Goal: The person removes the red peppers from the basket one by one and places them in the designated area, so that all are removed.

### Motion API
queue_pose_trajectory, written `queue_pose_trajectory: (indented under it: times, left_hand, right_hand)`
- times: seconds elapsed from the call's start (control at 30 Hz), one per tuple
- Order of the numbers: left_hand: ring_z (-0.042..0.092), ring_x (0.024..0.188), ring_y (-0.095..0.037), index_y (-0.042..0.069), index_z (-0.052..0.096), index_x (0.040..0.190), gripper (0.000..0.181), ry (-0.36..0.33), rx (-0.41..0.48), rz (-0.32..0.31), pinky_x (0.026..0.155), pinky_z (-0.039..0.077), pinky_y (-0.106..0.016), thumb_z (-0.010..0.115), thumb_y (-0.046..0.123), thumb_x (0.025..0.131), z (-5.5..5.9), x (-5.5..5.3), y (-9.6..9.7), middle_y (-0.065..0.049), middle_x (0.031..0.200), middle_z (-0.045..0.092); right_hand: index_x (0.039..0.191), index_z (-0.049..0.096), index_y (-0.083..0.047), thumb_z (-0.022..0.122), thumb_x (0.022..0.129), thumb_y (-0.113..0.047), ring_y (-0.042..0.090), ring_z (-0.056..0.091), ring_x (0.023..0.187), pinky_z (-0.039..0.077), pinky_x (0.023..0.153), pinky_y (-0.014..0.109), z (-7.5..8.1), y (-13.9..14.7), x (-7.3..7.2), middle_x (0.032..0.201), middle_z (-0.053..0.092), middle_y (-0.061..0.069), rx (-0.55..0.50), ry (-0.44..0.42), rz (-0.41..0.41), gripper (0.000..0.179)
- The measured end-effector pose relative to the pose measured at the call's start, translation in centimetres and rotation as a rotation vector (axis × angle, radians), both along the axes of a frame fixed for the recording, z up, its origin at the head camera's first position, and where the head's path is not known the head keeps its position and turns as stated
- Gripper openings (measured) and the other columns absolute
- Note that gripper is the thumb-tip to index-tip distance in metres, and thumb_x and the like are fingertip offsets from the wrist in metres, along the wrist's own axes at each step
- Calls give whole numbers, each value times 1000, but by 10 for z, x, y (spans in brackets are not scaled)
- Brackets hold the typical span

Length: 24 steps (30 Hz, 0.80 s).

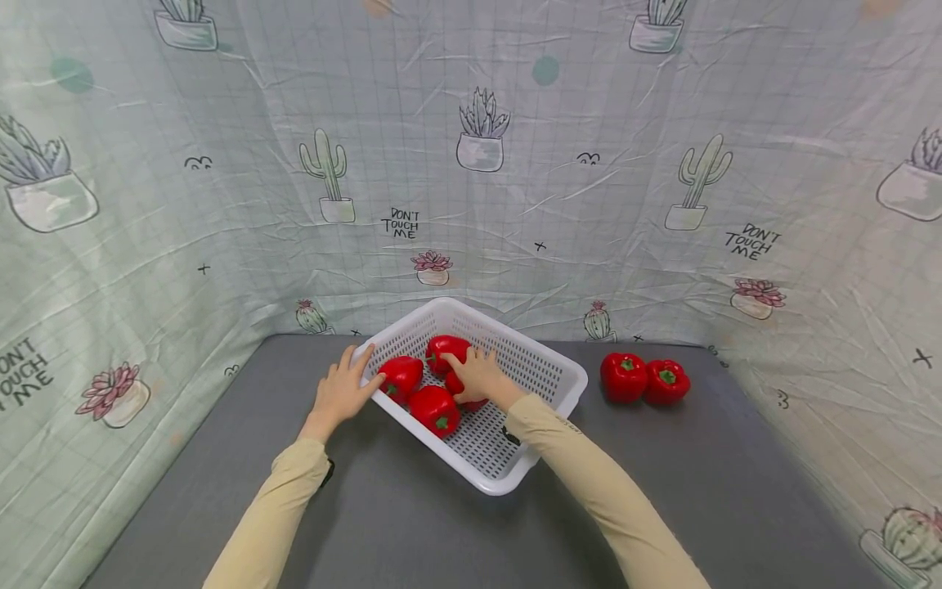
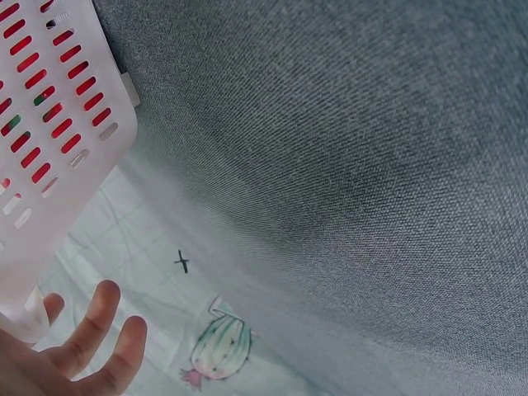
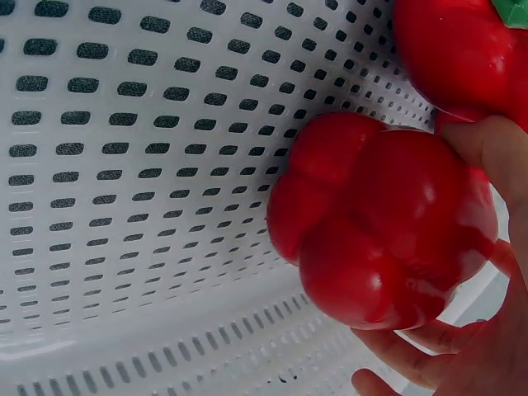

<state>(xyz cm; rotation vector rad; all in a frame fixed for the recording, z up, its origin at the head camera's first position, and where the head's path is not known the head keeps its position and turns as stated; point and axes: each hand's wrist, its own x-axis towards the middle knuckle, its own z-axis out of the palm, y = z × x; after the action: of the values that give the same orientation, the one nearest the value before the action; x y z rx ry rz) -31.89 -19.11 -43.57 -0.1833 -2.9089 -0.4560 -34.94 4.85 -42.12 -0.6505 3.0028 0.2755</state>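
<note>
A white perforated plastic basket (image 1: 537,368) sits at an angle on the table with several red bell peppers inside. My left hand (image 1: 340,397) grips the basket's left corner, thumb over the rim; in the left wrist view its fingers (image 2: 95,330) show beside the outer wall. Reaching inside, my right hand (image 1: 482,378) holds a red bell pepper (image 3: 379,223), thumb on one side and fingers round the other. Around it lie a front pepper (image 1: 432,409), a left pepper (image 1: 401,376) and a back pepper (image 1: 447,352). The hand partly hides the held pepper in the head view.
Two more red bell peppers, the nearer-to-basket one (image 1: 623,376) and its neighbour (image 1: 666,382), stand side by side on the dark grey table (image 1: 412,532), right of the basket. A cactus-print cloth (image 1: 545,204) hangs behind and along both sides.
</note>
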Motion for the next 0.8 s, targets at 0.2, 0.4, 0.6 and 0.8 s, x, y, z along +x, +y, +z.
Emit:
queue_pose_trajectory:
  times: [0.2,0.4,0.6,0.8]
  left_hand:
    - [42,108,-47,15,27,140,64,-10,8,-1,81,38,-64,43,46,86,0,0,0,-22,140,24]
    - [42,108,-47,15,28,140,64,-9,7,4,81,38,-64,45,44,86,-1,1,0,-22,139,25]
    - [42,108,-47,16,28,140,63,-3,13,2,80,38,-64,44,45,86,-2,-1,-1,-21,140,25]
    - [42,108,-47,16,28,140,64,0,15,1,81,38,-64,45,45,86,-2,-2,0,-21,139,25]
  right_hand:
    - [139,23,-26,65,73,-49,30,44,112,36,94,49,-1,0,-1,121,45,14,20,24,13,82]
    - [138,24,-24,67,70,-51,31,48,109,36,93,48,-2,1,-1,120,45,14,25,38,3,85]
    - [137,22,-24,69,67,-52,33,49,109,37,92,50,2,3,-1,123,43,15,-3,34,-6,89]
    - [137,23,-23,71,66,-49,35,46,110,37,90,51,5,2,-1,125,41,17,-40,41,7,89]
